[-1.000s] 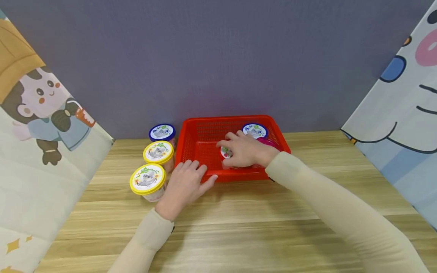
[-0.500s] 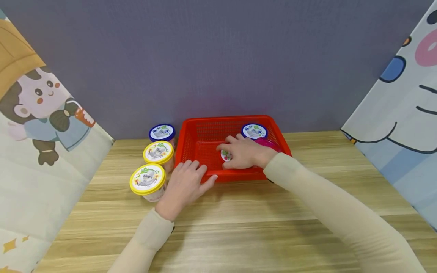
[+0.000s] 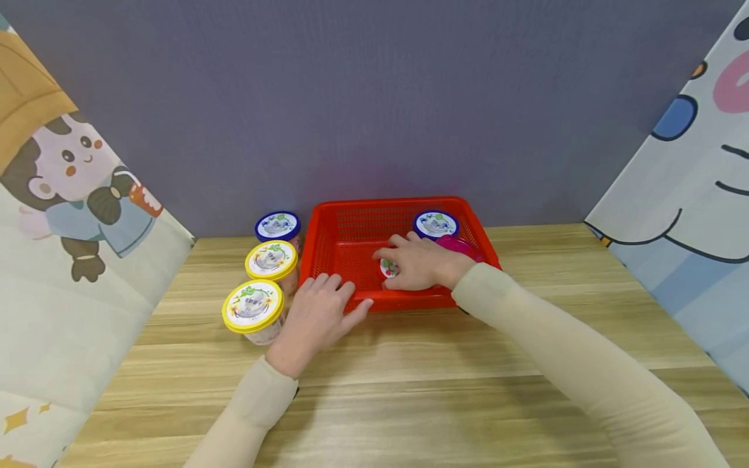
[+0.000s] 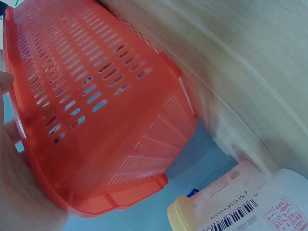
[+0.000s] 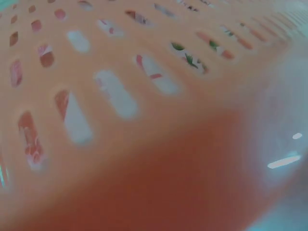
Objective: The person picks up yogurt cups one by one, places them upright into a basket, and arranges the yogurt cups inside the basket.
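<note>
In the head view, my left hand [image 3: 318, 318] rests over the front left corner of the red plastic basket [image 3: 430, 300], fingers bent over its rim. The left wrist view shows the same rim against this hand [image 4: 19, 187]. Inside the basket, my right hand [image 3: 418, 263] spreads thumb and fingers round a small tub [image 3: 388, 267] with a white fruit-printed lid, mostly hidden by the hand. Behind it stands a blue-lidded tub [image 3: 435, 224]. A magenta lid [image 3: 459, 246] shows beside the right wrist. The right wrist view is filled by the slotted basket wall [image 5: 159, 120], with printed tubs behind.
Left of the basket stand a blue-lidded tub [image 3: 277, 226] and two yellow-lidded tubs, one behind [image 3: 271, 260] and one nearer [image 3: 253, 307]. The nearer ones sit close to my left hand. A grey wall [image 3: 374, 97] rises behind the wooden table [image 3: 398, 390].
My right hand has shifted very slightly and uncovers a little more of the magenta lid. The left hand, basket and outside tubs look unchanged.
</note>
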The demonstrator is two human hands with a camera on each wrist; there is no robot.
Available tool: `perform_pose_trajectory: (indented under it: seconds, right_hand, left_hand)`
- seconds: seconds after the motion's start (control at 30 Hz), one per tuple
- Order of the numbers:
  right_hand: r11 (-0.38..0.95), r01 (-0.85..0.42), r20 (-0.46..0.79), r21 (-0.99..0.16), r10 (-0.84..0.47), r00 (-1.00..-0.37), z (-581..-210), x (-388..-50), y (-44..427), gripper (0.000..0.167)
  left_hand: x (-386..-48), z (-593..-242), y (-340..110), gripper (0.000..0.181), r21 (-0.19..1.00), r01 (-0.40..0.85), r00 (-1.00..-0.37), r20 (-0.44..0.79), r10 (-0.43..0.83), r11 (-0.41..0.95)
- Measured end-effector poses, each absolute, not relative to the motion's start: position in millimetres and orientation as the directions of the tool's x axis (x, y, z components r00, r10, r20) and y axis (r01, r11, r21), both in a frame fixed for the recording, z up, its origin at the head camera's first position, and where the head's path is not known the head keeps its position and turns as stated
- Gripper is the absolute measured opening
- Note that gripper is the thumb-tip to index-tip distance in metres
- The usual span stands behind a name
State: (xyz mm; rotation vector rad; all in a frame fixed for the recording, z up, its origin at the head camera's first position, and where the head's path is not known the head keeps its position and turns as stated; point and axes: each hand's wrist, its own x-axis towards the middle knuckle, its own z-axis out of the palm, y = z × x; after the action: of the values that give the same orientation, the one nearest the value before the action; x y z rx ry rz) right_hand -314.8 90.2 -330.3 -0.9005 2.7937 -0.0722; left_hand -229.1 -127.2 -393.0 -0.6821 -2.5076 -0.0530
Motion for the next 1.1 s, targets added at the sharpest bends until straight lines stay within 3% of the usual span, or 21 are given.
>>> perform_pose_trajectory:
  seconds: [0.77, 1.1]
  right_hand:
    - [0.832, -0.545, -0.21, -0.099, -0.553, -0.806, -331.6, -312.8, 89.8, 0.071]
    - [0.818, -0.561, -0.153, -0.132, -0.576, -0.803, -325.1, -309.4, 95.0, 0.075]
  left_hand:
    - [-227.5, -392.7, -126.7, 0.045, -0.094, 0.48, -0.735, 0.5, 0.458, 0.872]
    - [-228.2, -392.4, -126.5, 0.045, -0.099, 0.479, -0.732, 0.503, 0.46, 0.872]
